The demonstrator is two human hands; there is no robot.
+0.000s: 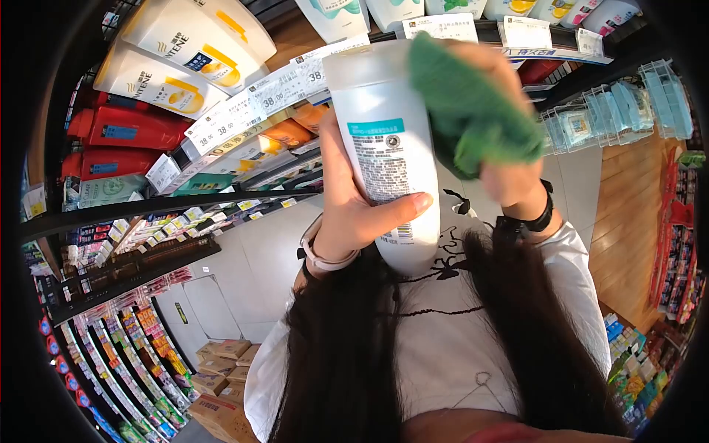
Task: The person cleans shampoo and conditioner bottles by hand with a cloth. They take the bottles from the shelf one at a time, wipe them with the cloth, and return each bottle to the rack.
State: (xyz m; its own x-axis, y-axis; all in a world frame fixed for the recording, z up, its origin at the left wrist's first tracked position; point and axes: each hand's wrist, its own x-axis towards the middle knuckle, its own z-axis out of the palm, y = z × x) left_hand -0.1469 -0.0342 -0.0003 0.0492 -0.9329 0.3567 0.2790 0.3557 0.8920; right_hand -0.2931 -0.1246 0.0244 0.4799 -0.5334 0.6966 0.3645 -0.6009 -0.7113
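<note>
In the middle of the head view, my left hand (358,218) wraps around a white shampoo bottle (388,159), its thumb lying across the lower front. The bottle's translucent cap points to the top of the view, and a back label with a teal band and fine print faces me. A crumpled green cloth (473,107) is gripped in my right hand (509,181), whose fingers are partly covered by it and smeared by motion. The cloth overlaps the bottle's upper right edge by the cap.
Pantene bottles (159,81) and red bottles (129,125) stand on the left shelf behind price tags (255,111). More bottles (332,18) line the upper shelf. Clear hanging trays (617,111) jut out at right. Cardboard boxes (221,410) sit stacked on the floor, lower left.
</note>
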